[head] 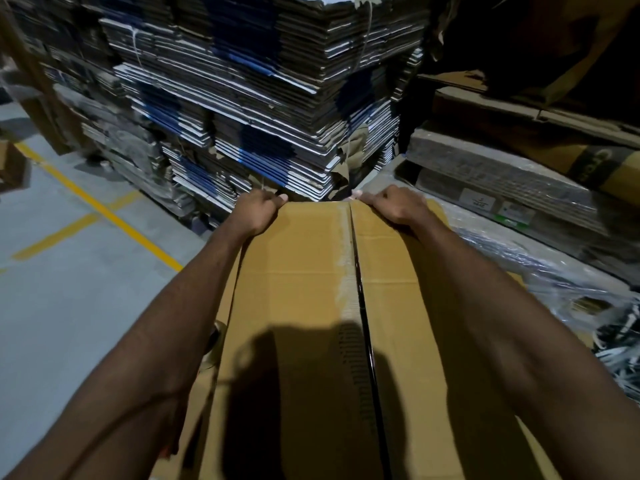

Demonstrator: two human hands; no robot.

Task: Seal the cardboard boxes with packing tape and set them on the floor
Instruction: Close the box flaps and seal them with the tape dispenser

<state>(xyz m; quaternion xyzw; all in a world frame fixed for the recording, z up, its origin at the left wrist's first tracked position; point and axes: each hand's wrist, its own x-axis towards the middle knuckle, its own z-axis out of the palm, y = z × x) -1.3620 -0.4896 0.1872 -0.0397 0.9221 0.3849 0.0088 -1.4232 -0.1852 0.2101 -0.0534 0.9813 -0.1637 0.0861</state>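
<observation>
— How's the grip?
— Left hand [258, 211] and right hand [394, 207] both curl over the far edge of the cardboard box [304, 306], flaps shut, contents hidden.
— Around it?
— Flattened carton stacks [242, 98] beyond; grey floor [69, 271] left.

Layout relative to the two-handed grip. The left hand [258, 211] and right hand [394, 207] curled over the far edge of the cardboard box [298, 306], one on each side of its centre flap seam [353, 258], which ran from between the hands back toward the person. Beyond the grip stood a stack of flattened cartons [242, 98]. Left of the grip lay the floor [69, 289], crossed by painted lines [100, 209]. Right of the grip lay wrapped bundles of flat cardboard [502, 188]. A tape roll [213, 344] sat below the left forearm, against the box's left side.
</observation>
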